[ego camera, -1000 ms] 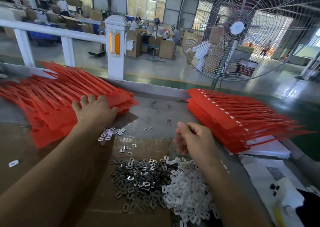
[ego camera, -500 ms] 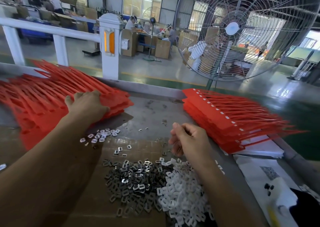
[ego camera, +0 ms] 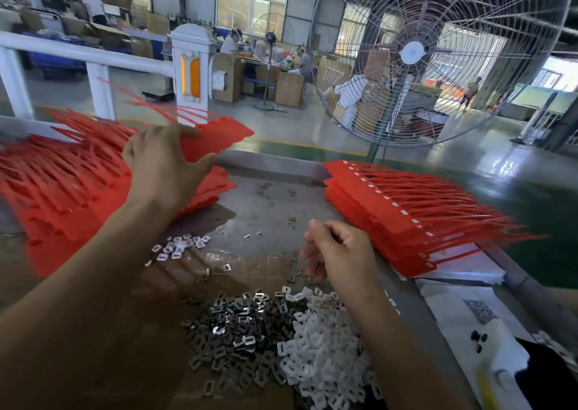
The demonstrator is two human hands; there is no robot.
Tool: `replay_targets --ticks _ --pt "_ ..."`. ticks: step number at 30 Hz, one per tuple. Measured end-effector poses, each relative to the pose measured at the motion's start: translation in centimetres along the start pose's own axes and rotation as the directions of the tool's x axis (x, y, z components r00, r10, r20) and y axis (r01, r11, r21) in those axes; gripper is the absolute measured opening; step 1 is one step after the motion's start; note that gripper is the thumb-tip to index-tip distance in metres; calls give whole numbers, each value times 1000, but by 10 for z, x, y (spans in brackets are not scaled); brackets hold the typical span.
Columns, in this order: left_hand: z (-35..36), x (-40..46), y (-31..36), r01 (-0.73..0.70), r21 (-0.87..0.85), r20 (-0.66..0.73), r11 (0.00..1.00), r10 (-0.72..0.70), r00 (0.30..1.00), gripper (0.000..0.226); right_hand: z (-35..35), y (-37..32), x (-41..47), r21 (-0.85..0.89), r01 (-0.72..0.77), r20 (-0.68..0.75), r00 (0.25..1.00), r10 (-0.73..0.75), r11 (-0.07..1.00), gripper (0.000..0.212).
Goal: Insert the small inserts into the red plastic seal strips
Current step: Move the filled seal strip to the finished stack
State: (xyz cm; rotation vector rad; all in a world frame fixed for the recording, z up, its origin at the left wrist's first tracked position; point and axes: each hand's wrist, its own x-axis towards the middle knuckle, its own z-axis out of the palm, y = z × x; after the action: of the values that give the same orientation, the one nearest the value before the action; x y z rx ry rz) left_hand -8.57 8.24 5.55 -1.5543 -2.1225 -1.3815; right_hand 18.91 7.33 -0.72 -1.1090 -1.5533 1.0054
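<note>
The left hand (ego camera: 162,162) is gripping a red seal strip (ego camera: 215,137), holding it above the left stack (ego camera: 62,184) on the counter (ego camera: 269,209). The right hand (ego camera: 337,253) is hovering, fingers curled, over the inserts (ego camera: 281,344); what it holds, I cannot tell.

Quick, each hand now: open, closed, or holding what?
Left hand: holding a red seal strip sheet.
Right hand: fingers curled; contents cannot be told.

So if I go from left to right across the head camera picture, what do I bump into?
Left pile of red seal strips → left hand lifting a sheet of strips → small cluster of inserts → right hand → right stack of red strips → white paper.
</note>
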Motion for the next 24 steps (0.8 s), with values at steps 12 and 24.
replay_targets --ticks 12,24 --pt "30 -95 70 -440 -157 225 884 466 856 52 -25 -13 22 625 -133 -85 968 236 769 66" --pt "52 -113 49 -417 -176 623 892 429 654 57 -43 23 24 -106 -130 -293 952 94 986 15"
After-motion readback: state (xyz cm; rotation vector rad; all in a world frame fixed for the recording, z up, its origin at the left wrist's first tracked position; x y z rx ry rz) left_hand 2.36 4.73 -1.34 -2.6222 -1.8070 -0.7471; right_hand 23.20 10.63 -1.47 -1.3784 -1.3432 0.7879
